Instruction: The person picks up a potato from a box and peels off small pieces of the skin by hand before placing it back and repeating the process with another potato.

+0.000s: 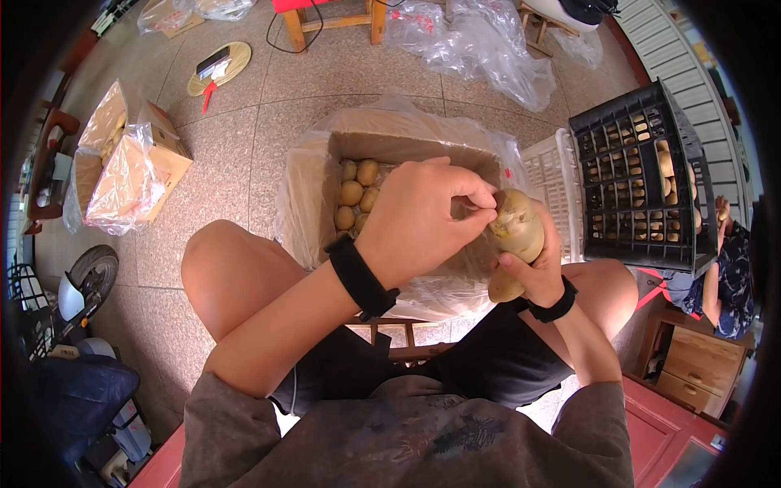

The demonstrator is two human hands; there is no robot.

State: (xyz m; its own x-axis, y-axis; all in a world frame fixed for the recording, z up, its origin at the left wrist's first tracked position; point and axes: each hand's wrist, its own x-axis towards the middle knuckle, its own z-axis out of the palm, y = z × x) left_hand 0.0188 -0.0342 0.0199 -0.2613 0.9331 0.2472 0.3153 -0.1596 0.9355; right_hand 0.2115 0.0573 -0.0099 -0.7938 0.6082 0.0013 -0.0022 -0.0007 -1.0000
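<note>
My right hand [541,268] is wrapped round a large, oval, yellow-brown fruit or tuber [518,230] with a browner upper end. A second, smaller-looking piece [505,287] shows under its thumb. My left hand [435,203] is closed in a pinch, thumb against forefinger, with the tips beside the upper left of the oval piece. Whether something small sits in that pinch cannot be made out. Both hands are above a plastic-lined cardboard box [313,175] between my knees. Several round brown pieces [351,193] lie in its left side; my left hand and forearm hide part of the inside.
On the right a black crate [634,98] holds more brown pieces, beside a white crate [561,167]. A second plastic-draped box [154,171] stands at left. Clear plastic sheeting [480,49] and a stool [333,28] are ahead. Another person [735,276] is at far right.
</note>
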